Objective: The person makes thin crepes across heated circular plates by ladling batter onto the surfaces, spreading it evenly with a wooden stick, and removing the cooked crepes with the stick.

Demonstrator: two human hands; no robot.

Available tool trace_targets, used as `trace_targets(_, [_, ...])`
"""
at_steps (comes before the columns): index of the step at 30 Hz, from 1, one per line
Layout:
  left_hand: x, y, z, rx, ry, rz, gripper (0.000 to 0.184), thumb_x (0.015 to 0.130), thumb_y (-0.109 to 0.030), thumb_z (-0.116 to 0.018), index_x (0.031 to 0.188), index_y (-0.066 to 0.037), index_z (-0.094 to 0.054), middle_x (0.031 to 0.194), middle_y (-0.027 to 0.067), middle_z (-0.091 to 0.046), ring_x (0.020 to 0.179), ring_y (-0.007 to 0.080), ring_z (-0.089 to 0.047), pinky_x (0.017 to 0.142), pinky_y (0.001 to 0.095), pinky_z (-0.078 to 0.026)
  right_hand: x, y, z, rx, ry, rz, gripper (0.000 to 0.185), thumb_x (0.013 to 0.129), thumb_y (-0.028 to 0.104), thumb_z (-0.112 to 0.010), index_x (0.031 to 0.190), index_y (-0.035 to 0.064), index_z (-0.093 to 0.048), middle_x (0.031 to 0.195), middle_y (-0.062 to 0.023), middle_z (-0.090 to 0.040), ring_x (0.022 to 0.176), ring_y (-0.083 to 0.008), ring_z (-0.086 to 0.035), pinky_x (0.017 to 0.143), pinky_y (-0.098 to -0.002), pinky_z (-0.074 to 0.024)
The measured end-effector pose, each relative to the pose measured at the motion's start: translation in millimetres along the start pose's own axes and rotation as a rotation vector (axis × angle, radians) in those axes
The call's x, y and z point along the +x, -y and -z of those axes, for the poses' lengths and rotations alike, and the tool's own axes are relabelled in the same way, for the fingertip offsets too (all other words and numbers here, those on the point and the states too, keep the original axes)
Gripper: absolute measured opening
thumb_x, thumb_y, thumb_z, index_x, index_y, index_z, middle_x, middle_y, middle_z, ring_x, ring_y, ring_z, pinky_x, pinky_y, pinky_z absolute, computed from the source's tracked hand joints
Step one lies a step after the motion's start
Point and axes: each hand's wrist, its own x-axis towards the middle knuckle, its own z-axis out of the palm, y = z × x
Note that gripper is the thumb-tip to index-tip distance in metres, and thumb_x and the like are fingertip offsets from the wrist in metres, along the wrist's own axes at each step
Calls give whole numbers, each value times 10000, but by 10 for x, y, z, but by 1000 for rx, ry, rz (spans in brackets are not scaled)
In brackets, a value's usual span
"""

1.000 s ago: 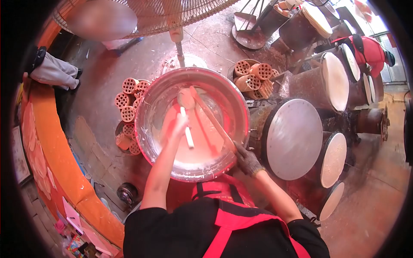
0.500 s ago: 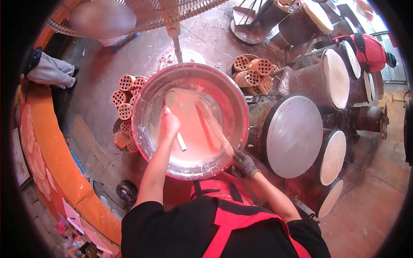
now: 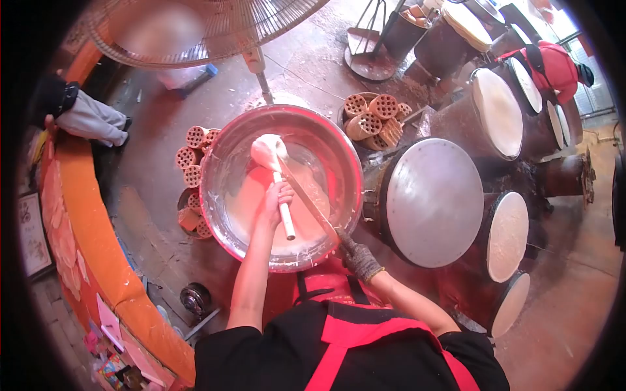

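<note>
My left hand (image 3: 280, 197), bare, is wrapped round the pale handle of a ladle (image 3: 267, 150) whose head is thickly coated in batter. Under it spreads pale batter (image 3: 261, 202) in a wide metal basin (image 3: 216, 225). My right hand (image 3: 360, 255), in a dark knit glove, grips a long flat wooden stick (image 3: 312, 207) at the basin's near right rim. The stick's far end meets the ladle head, or lies just beside it; which of these I cannot tell.
Perforated briquettes (image 3: 372, 124) stand in groups left and right of the basin. Round flat griddles (image 3: 435, 203) on drums line the right. A fan (image 3: 208, 36) blocks the top left. People stand at far left and far right; an orange counter (image 3: 98, 228) curves along the left.
The ladle has risen out of the batter, its coated head now in sight. The wooden stick has swung left to the ladle head, and my right hand has shifted slightly left and down.
</note>
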Motion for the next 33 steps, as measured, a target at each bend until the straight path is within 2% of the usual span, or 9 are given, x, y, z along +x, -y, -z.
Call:
trace_targets(3, [-547,54,-307,-76,129,-94,78,868,-5,-409,941,-31,-399,601,-15,-337,447,32,-348,341,134,-303,-126,-86,-21,-17,-90,318,529,872,201,-467,1357,238,-260,624,-203,-568,548,-351,-571,525,-467,-432])
trace_targets(11, [-2391,173,-1647,67,231,-315,142,880,-26,-440,1009,23,-406,636,13,-362,442,43,-360,323,154,-322,-686,497,446,-135,-172,732,561,862,184,-483,1366,224,-240,649,-237,-548,572,-370,-562,513,-472,-408])
trace_targets(15, [-3334,161,-2466,417,149,-505,115,898,-50,-432,990,16,-415,622,4,-367,416,36,-344,301,155,-289,-845,999,710,106,-147,908,557,856,189,-496,1366,193,-269,722,-204,-574,553,-338,-556,491,-453,-395])
trace_targets(18, [-3533,72,-2539,679,37,-636,137,877,-67,-479,964,3,-399,614,-21,-371,402,20,-329,298,146,-261,-925,1401,668,90,-402,1080,555,841,179,-504,1356,197,-296,736,-169,-567,554,-320,-554,478,-437,-409])
trace_targets(21, [-3342,181,-2358,671,-123,-586,94,860,-43,-480,877,-11,-393,595,-16,-374,408,19,-338,296,145,-252,-925,1526,318,-238,-565,928,553,833,92,-475,1351,192,-309,868,-142,-581,662,-262,-597,590,-379,-469])
trace_targets(23, [-3191,124,-2033,127,100,-114,74,870,-15,-431,850,-21,-360,615,11,-384,431,31,-369,309,136,-285,-883,1353,38,-556,-484,752,532,840,171,-472,1344,221,-310,830,-129,-552,621,-284,-601,503,-409,-475])
trace_targets(28, [-2893,-78,-1094,-49,73,-57,104,859,21,-421,819,-46,-353,604,-5,-377,463,39,-380,319,132,-296,-1007,123,-233,-771,-327,648,564,802,148,-478,1327,290,-328,887,-125,-569,542,-298,-598,425,-431,-472])
trace_targets(31, [-2879,14,-984,122,91,-90,106,862,-13,-438,827,-68,-353,595,-15,-367,432,42,-366,310,143,-286,-1417,-616,48,-894,-395,699,637,754,80,-471,1341,266,-308,733,-114,-528,501,-265,-567,403,-388,-459])
trace_targets(33, [-2838,286,-970,943,-199,-525,110,874,-114,-471,883,-107,-362,574,-13,-360,361,34,-313,278,160,-251,-1908,-747,341,-743,-396,628,617,733,123,-528,1313,245,-359,746,-119,-553,513,-286,-571,418,-410,-458])
